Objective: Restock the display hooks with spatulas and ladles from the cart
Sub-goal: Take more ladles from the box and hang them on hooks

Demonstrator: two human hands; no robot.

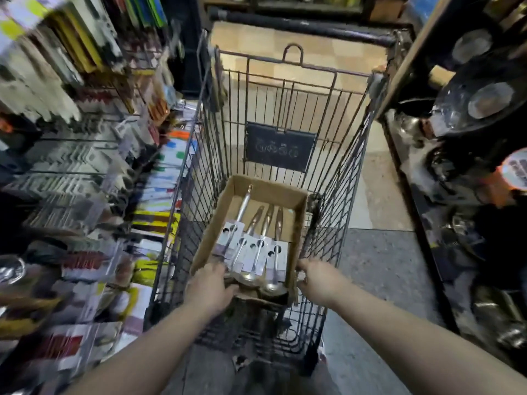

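Both hands down inside wire cart [196,155], one at each near corner of an open cardboard box [296,223]. Left hand [209,286] sits at the box's near-left corner, fingers curled over the rim and pointing right toward the ladles; whether they pinch the cardboard or just rest on it, cannot tell. Right hand [319,279] is at the near-right corner against the box's outer wall, fingers bent and pointing left; grip on the box also not clear, fingertips hidden by the rim. Four steel ladles [256,249] lie side by side in the box between the two hands, bowls at the near end just beyond the left fingertips, handles running away from the fingers toward the far wall. The nearest bowl is just beside the left fingers, touching or not cannot tell. Each ladle has a white card tag [251,250] around mid-handle, further from the fingers than the bowls. The leftmost ladle is longer, its handle tip nearly at the far box wall. A dark sign plate [279,145] hangs on the cart's far panel, well beyond the hands. Left of the left hand, outside the cart, a blurred display rack [85,195] of packaged utensils on hooks. Right of the right hand, shelves of pans [484,104], well apart.
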